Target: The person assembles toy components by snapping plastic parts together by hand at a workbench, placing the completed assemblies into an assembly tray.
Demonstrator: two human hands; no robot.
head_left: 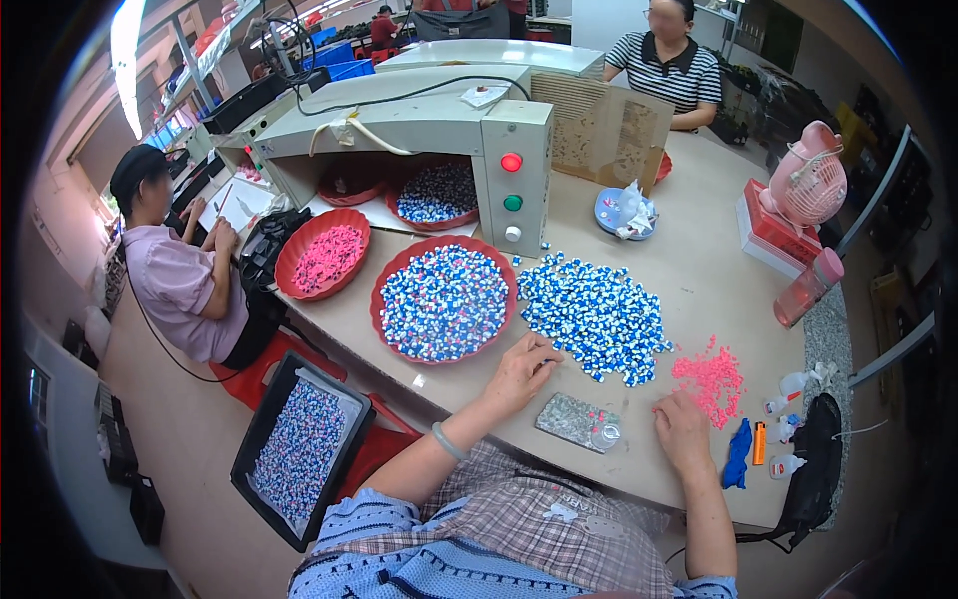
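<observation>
Blue-and-white pieces [596,317] lie heaped on the table [714,290] beside the left hand [519,376], whose thumb and fingertips are close together; I cannot tell whether they pinch anything. Pink pieces [711,381] lie just beside the right hand [684,429], its fingers curled, their hold hidden. A speckled slab [565,417] sits between the hands.

Bright — curved edges (dark corners)

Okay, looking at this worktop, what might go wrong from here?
The right hand might sweep away some loose, small bright-pink pieces beside it. The left hand could scatter the loose, small blue-and-white pieces nearby. The small, round, clear container on the grey speckled slab might get knocked between the hands.
</observation>
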